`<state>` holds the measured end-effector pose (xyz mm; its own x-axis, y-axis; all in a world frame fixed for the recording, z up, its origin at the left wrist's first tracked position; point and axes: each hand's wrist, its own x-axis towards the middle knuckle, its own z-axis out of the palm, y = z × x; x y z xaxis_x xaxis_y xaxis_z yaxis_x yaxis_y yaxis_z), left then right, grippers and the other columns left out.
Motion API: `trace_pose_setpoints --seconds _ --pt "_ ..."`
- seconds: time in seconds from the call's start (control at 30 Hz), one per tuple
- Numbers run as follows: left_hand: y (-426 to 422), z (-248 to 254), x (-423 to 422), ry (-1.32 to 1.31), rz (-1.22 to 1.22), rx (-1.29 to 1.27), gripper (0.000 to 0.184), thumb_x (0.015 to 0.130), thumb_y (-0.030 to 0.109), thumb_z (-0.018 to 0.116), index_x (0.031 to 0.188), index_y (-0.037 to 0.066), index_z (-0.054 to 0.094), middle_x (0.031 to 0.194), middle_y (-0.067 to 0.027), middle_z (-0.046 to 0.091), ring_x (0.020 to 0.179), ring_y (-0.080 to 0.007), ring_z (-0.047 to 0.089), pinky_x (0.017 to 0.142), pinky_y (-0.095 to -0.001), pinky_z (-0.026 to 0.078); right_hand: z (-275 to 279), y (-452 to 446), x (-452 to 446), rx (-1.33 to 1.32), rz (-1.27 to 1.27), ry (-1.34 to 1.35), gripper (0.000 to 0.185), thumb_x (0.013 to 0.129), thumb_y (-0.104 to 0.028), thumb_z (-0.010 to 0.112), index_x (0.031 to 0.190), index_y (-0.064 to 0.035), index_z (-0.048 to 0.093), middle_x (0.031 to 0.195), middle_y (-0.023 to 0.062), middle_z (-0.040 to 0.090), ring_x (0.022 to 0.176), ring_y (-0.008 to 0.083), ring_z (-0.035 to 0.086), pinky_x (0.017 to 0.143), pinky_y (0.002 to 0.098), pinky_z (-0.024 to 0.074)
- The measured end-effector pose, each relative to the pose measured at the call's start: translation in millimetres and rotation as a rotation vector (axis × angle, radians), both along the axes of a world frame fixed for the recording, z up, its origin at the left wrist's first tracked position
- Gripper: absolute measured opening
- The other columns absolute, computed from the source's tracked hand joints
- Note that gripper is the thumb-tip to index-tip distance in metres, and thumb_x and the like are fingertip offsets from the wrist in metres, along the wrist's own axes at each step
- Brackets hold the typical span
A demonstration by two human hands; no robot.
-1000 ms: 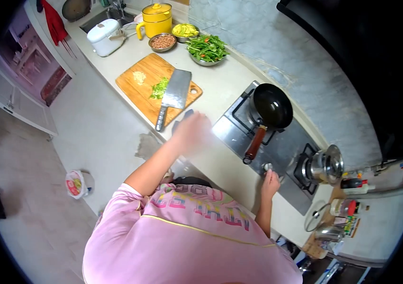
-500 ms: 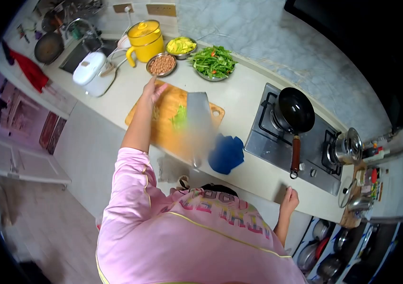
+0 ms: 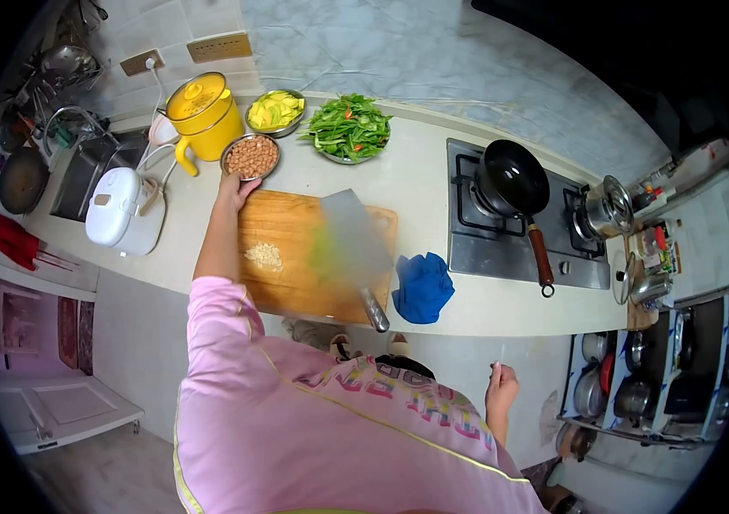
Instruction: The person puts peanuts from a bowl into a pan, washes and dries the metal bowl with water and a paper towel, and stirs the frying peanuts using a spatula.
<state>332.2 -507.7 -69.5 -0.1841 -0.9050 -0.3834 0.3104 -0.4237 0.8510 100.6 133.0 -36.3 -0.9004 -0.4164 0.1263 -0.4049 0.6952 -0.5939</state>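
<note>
Left hand point(image 3: 239, 190) grasping the small metal bowl's point(image 3: 269, 172) near rim, just behind the cutting board point(image 3: 296, 287), likely the easiest edge to reach; right hand point(image 3: 501, 391) curled, seemingly empty

Blurred cleaver point(image 3: 351, 233), bowl point(image 3: 274, 168) partly behind left hand point(image 3: 237, 190)

White cooker point(image 3: 117, 216) near sink point(image 3: 73, 199); blue cloth point(image 3: 423, 289) crumpled.
</note>
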Motion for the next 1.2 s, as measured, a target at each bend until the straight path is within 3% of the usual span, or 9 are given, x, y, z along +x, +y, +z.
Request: trace_pose_setpoints --seconds 0.1,0.23,0.5,0.67,0.8,0.93,0.97,1.07,1.2 --pt "31.4 29.3 4.4 0.024 -0.106 -0.077 0.050 0.084 -0.004 0.034 0.131 0.009 0.022 0.121 -0.0191 0.044 0.095 -0.0315 0.058 0.064 -0.0368 0.059 6.1 -20.6 -0.5 0.016 0.130 -0.020 0.023 0.085 -0.018 0.056 0.075 0.0020 0.061 0.068 0.0150 0.057 0.060 0.0258 0.054 0.057 0.0344 0.0429" --pt "101.3 82.4 -7.9 0.062 -0.231 -0.110 0.053 0.083 -0.005 0.034 0.132 0.008 0.018 0.123 -0.0197 0.042 0.096 -0.0324 0.058 0.067 -0.0366 0.059 44.3 -85.9 -14.4 -0.106 0.400 -0.031 0.020 0.079 -0.017 0.060 0.091 -0.0019 0.056 0.085 0.0168 0.052 0.077 0.0291 0.050 0.070 0.0359 0.0405" --pt "256.8 99.2 -92.5 0.297 -0.442 0.156 0.035 0.080 -0.005 0.038 0.114 -0.010 0.036 0.112 -0.0225 0.050 0.093 -0.0320 0.059 0.071 -0.0344 0.058 155.7 -257.5 -43.6 -0.313 1.095 0.169 0.060 0.067 -0.016 0.067 0.123 -0.0099 0.045 0.120 0.0203 0.042 0.112 0.0357 0.041 0.095 0.0390 0.0357" --pt "320.3 103.7 -131.5 0.270 -0.654 0.160 0.040 0.079 -0.004 0.038 0.119 -0.007 0.035 0.112 -0.0217 0.052 0.091 -0.0313 0.061 0.070 -0.0351 0.058 147.9 -266.9 -76.0 0.227 1.316 0.161 0.069 0.061 -0.026 0.069 0.124 -0.0130 0.046 0.115 0.0188 0.046 0.107 0.0355 0.043 0.092 0.0391 0.0370" --pt "348.6 110.1 -148.4 0.224 -0.674 0.170 0.052 0.079 -0.005 0.037 0.129 0.004 0.027 0.117 -0.0186 0.050 0.093 -0.0310 0.060 0.070 -0.0365 0.058 106.1 -245.0 -88.8 0.057 1.259 0.429 0.064 0.055 -0.032 0.070 0.115 -0.0203 0.052 0.102 0.0130 0.050 0.095 0.0307 0.048 0.082 0.0384 0.0410" --pt "363.6 101.9 -164.8 0.151 -0.727 0.160 0.054 0.079 -0.003 0.038 0.131 0.010 0.026 0.117 -0.0161 0.049 0.092 -0.0289 0.060 0.068 -0.0377 0.058 101.2 -230.9 -90.6 0.209 1.257 0.373 0.052 0.055 -0.027 0.069 0.105 -0.0196 0.058 0.101 0.0118 0.048 0.097 0.0305 0.047 0.079 0.0386 0.0440" --pt "367.6 102.6 -168.5 0.109 -0.739 0.155 0.054 0.079 -0.003 0.039 0.130 0.011 0.027 0.116 -0.0152 0.050 0.092 -0.0283 0.060 0.069 -0.0382 0.057 102.4 -224.9 -91.3 0.199 1.269 0.344 0.044 0.058 -0.022 0.068 0.100 -0.0178 0.059 0.100 0.0123 0.048 0.095 0.0311 0.048 0.077 0.0388 0.0453" --pt "375.9 96.1 -175.2 0.105 -0.767 0.147 0.053 0.079 -0.003 0.039 0.129 0.011 0.027 0.116 -0.0147 0.050 0.094 -0.0281 0.059 0.070 -0.0389 0.057 100.8 -218.0 -95.2 0.238 1.295 0.264 0.037 0.071 -0.036 0.063 0.098 -0.0104 0.059 0.098 0.0131 0.049 0.096 0.0286 0.049 0.080 0.0393 0.0413" --pt "380.6 83.4 -181.5 0.146 -0.753 0.148 0.053 0.079 -0.003 0.039 0.129 0.011 0.027 0.115 -0.0142 0.051 0.095 -0.0277 0.059 0.070 -0.0391 0.056 89.3 -212.7 -103.4 0.232 1.319 0.209 0.034 0.071 -0.030 0.063 0.095 -0.0064 0.058 0.099 0.0149 0.049 0.095 0.0298 0.050 0.079 0.0377 0.0423"
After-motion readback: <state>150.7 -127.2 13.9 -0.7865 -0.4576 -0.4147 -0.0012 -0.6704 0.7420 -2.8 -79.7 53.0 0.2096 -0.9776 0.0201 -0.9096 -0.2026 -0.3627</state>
